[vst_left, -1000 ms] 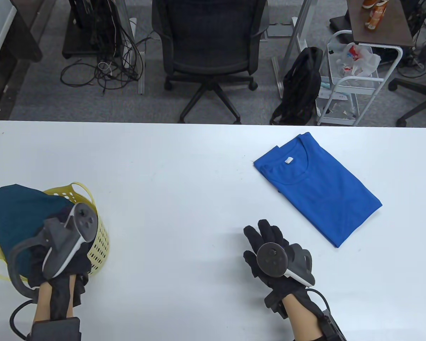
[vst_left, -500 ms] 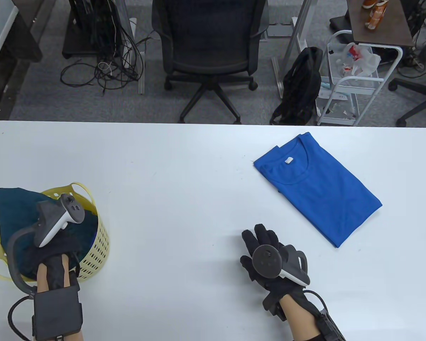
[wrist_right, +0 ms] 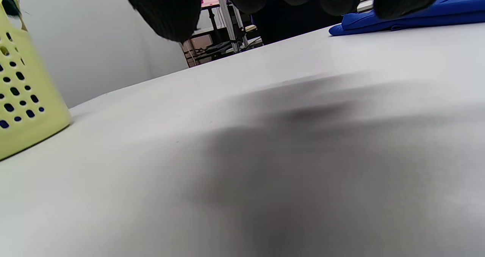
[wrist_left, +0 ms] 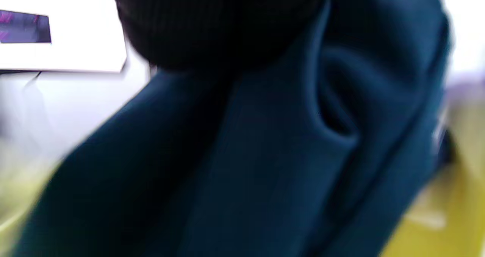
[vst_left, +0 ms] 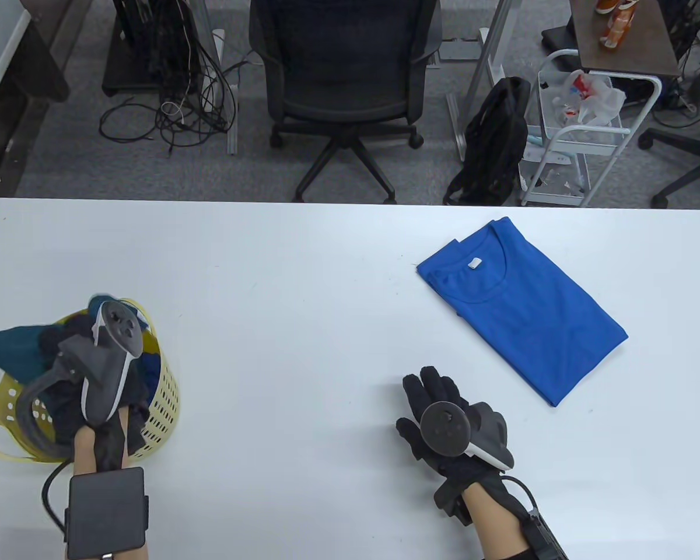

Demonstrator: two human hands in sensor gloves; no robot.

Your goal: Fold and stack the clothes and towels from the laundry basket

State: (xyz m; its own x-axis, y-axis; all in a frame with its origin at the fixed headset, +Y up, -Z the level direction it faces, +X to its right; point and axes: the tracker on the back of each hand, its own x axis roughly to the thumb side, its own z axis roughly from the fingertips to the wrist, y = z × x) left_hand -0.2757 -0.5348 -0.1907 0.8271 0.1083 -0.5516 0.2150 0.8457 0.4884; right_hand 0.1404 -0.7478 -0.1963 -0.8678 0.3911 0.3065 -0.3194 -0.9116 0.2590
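Observation:
A yellow perforated laundry basket (vst_left: 164, 396) stands at the table's near left, with dark clothes in it. My left hand (vst_left: 87, 373) reaches into it and grips a dark teal garment (vst_left: 3, 350), bunched and pulled toward the left rim; its fingers are hidden under the tracker. The left wrist view shows the teal cloth (wrist_left: 265, 154) hanging close below the glove, blurred. A folded blue T-shirt (vst_left: 525, 306) lies at the right. My right hand (vst_left: 429, 402) rests flat and empty on the table, near the shirt's front corner. The basket (wrist_right: 22, 109) and shirt (wrist_right: 416, 16) also show in the right wrist view.
The white table (vst_left: 303, 280) stretches bare between the basket and the shirt. Beyond its far edge stand an office chair (vst_left: 344, 87), a black backpack (vst_left: 496, 146) and a white wire cart (vst_left: 577, 134).
My left hand moved deeper into the basket, then lifted; the teal garment went from spread over the basket to bunched at the left rim. The right hand barely shifted.

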